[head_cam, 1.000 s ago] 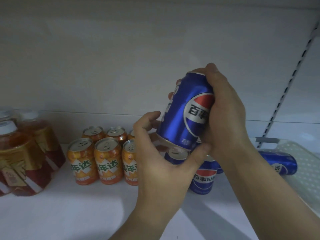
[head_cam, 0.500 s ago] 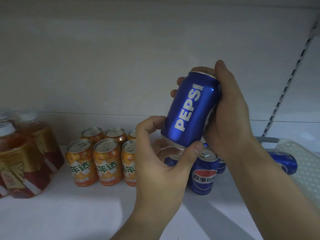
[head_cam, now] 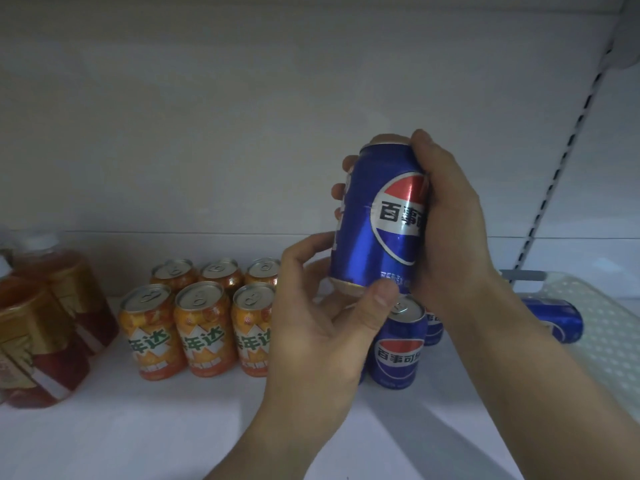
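Blue aluminium cola can: near-upright, right hand wrapped round it; left hand pinching its base rim below.

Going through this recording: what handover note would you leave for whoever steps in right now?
Right hand grips the held Pepsi can round its side, nearly upright, above the shelf.
Left hand pinches that can's bottom rim.
Done: at least two standing Pepsi cans are on the shelf, right of the orange cans.
Left: probably stand the held can with them; a spare can lies in the white tray at right.
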A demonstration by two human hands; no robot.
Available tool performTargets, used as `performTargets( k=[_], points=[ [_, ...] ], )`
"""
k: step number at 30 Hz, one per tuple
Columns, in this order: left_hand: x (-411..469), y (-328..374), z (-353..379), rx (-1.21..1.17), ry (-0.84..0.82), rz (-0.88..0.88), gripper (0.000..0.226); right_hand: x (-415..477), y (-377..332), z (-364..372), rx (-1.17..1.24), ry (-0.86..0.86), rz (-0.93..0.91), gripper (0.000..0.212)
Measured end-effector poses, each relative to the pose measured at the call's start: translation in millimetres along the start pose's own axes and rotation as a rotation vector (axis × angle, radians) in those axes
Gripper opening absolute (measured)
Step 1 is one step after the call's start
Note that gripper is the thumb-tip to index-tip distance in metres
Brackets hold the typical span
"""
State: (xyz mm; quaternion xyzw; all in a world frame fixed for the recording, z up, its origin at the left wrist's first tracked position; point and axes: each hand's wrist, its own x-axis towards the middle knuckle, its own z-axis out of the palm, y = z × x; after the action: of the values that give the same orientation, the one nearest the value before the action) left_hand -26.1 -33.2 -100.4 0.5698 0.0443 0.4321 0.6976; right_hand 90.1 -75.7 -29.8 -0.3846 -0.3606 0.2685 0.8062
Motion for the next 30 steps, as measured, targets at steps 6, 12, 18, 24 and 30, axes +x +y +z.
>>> performTargets(
  k=[6,12,18,24,30],
  points=[
    [6,-2,-11,-0.251,-0.097,-0.141,0.06,2,0,-3,-0.002,0.01,0.017,0.044],
    [2,1,-2,-0.001,0.02,-0.052,0.06,1,2,-3,-0.072,0.017,-0.002,0.032],
    [3,-1,-9,-0.15,-0.035,-0.128,0.049,-1,-1,1,-0.082,-0.024,0.049,0.045],
    [11,2,-12,-0.082,-0.056,-0.169,0.073,-1,2,-1,-0.276,0.059,-0.061,0.033],
    [6,0,-16,-0.12,-0.08,-0.135,0.054,3,6,0,-0.238,0.006,-0.037,0.04]
  ],
)
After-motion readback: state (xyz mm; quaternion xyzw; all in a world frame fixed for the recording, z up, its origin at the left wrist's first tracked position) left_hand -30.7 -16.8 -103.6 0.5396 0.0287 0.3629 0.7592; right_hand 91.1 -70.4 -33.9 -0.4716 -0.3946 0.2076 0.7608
